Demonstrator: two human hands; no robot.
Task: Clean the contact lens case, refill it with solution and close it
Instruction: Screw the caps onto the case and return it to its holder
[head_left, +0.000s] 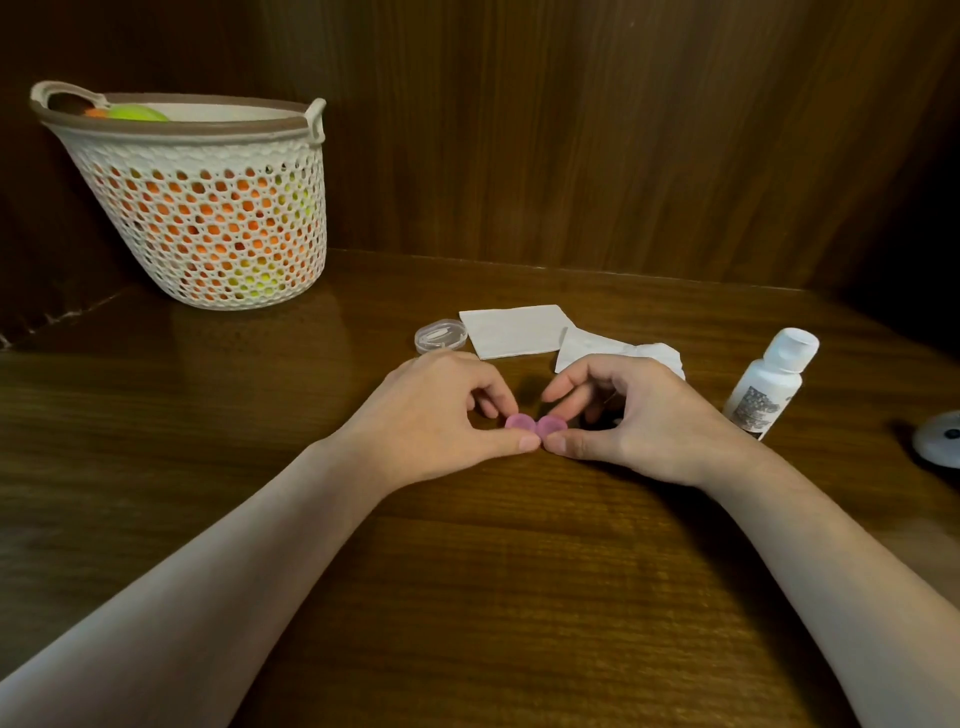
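Head view: the contact lens case (535, 426), a small pink piece with two round caps side by side, sat on the desk (467, 545) at centre, between the two hands. Left hand (441, 415) pinched the left cap, thumb at its near edge, fingers curled over the far side. Right hand (623, 415) held the right cap the same way; the two thumb tips nearly met in front of the case. Both caps looked to be on; whether being tightened or loosened, could not tell.

Handling, as a judgement: light, rigid plastic, small enough to skid or flip on the polished wood if only one cap is turned. Likely slick if wet. Best held by the cap rims with thumb and forefinger, the other hand steadying the body. Caps would be easy to drop or roll away once off.

Around it: just behind the right hand, a crumpled tissue (618, 348), and beside that a flat folded tissue (511, 330). Left of the folded one, a small clear oval container (440, 336), contents unclear. To the right, apart from the hands, a white solution bottle (774, 382), cap on, leaning in the wide-angle view. A white round object (940, 436) cut off at the right edge. Far left, a white mesh basket (202, 208) with orange and green items inside.
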